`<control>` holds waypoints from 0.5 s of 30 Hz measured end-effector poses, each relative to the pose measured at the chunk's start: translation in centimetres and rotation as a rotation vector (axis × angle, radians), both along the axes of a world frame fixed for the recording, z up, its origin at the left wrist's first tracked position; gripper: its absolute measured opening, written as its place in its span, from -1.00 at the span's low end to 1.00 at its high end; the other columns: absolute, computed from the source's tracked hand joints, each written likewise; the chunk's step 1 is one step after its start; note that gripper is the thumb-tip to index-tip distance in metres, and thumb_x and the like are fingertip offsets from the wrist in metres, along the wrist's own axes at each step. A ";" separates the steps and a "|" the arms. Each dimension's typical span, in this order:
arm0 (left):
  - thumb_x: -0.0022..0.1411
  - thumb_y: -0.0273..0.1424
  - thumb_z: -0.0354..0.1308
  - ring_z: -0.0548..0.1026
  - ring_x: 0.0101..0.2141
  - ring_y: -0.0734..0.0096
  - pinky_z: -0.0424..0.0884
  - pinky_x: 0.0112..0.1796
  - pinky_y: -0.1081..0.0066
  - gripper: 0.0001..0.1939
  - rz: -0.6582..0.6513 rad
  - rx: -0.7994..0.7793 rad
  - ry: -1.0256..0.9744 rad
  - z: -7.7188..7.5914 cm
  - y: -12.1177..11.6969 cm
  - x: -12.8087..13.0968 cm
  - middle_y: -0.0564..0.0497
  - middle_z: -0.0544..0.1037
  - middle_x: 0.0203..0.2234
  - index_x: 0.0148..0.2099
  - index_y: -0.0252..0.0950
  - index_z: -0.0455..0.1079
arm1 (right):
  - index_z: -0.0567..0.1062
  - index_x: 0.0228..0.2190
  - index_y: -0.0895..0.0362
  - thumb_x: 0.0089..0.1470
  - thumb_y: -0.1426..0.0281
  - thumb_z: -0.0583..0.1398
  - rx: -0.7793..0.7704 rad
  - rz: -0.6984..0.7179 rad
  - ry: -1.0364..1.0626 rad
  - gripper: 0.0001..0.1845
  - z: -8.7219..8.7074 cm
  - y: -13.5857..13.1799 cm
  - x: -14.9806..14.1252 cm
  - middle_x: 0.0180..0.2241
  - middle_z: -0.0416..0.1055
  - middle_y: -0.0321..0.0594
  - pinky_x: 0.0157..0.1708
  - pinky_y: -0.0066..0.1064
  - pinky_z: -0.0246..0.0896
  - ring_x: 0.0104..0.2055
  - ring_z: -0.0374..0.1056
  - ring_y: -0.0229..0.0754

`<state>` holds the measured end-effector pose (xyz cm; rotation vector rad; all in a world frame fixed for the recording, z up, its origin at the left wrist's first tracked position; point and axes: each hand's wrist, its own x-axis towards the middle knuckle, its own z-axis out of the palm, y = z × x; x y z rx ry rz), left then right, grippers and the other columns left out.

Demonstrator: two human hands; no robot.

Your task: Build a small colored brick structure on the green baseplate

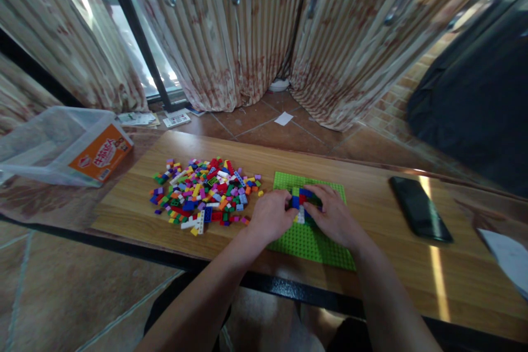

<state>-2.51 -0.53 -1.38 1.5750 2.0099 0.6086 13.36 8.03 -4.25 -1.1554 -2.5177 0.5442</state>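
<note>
A green baseplate (313,242) lies flat on the wooden table. On it stands a small brick build (302,202) of blue, red, green and white bricks. My left hand (270,214) curls against the build's left side, fingers closed on it. From the right, my right hand (334,213) grips the same build with bent fingers. The hands hide the lower part of the build. A pile of loose coloured bricks (204,192) lies just left of my left hand.
A clear plastic box with an orange label (66,148) lies on its side at the table's far left. A black phone (418,206) rests right of the baseplate, a white sheet (509,256) at the right edge. Curtains (247,27) hang behind.
</note>
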 end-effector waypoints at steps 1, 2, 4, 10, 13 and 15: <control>0.17 -0.37 0.17 0.53 -0.31 0.29 0.36 -0.30 0.38 -0.90 -0.002 0.000 -0.001 0.0 0.0 0.0 -0.03 0.59 -0.37 -0.28 -0.28 0.44 | 0.47 0.03 0.12 0.12 0.32 0.12 -0.001 -0.001 -0.002 -0.57 0.0 0.0 0.0 0.02 0.41 -0.02 0.11 -0.08 0.16 0.09 0.29 0.02; 0.17 -0.37 0.17 0.53 -0.31 0.28 0.35 -0.30 0.38 -0.90 -0.003 -0.002 -0.003 0.0 0.0 0.0 -0.03 0.58 -0.37 -0.28 -0.28 0.44 | 0.47 0.03 0.12 0.12 0.33 0.12 -0.002 -0.001 -0.003 -0.57 0.0 0.0 0.0 0.02 0.41 -0.02 0.11 -0.08 0.15 0.09 0.29 0.02; 0.17 -0.37 0.17 0.53 -0.31 0.28 0.35 -0.30 0.38 -0.91 -0.004 -0.007 -0.005 0.0 0.0 0.0 -0.03 0.58 -0.37 -0.28 -0.28 0.44 | 0.46 0.02 0.11 0.11 0.33 0.12 -0.002 0.001 -0.003 -0.57 0.0 0.0 0.0 0.02 0.41 -0.03 0.12 -0.08 0.14 0.09 0.29 0.02; 0.18 -0.38 0.17 0.54 -0.31 0.26 0.35 -0.29 0.36 -0.91 -0.004 0.004 -0.014 0.0 0.0 0.0 -0.04 0.58 -0.37 -0.27 -0.29 0.43 | 0.46 0.03 0.16 0.10 0.34 0.11 -0.009 0.016 -0.028 -0.54 0.2 0.0 -0.1 0.03 0.40 0.01 0.13 -0.08 0.12 0.09 0.28 0.04; 0.18 -0.38 0.17 0.54 -0.30 0.26 0.36 -0.29 0.36 -0.91 0.001 0.003 -0.011 0.0 0.0 0.1 -0.04 0.59 -0.36 -0.27 -0.28 0.43 | 0.45 0.03 0.13 0.10 0.34 0.11 -0.003 0.007 -0.025 -0.55 0.2 -0.1 -0.1 0.03 0.40 0.00 0.12 -0.07 0.14 0.09 0.27 0.04; 0.18 -0.38 0.17 0.54 -0.30 0.25 0.36 -0.28 0.36 -0.91 0.001 0.007 -0.006 0.0 0.0 0.1 -0.04 0.59 -0.36 -0.27 -0.28 0.43 | 0.45 0.03 0.10 0.10 0.33 0.10 0.003 0.002 -0.022 -0.55 0.1 -0.1 -0.1 0.03 0.40 -0.02 0.11 -0.07 0.14 0.09 0.28 0.03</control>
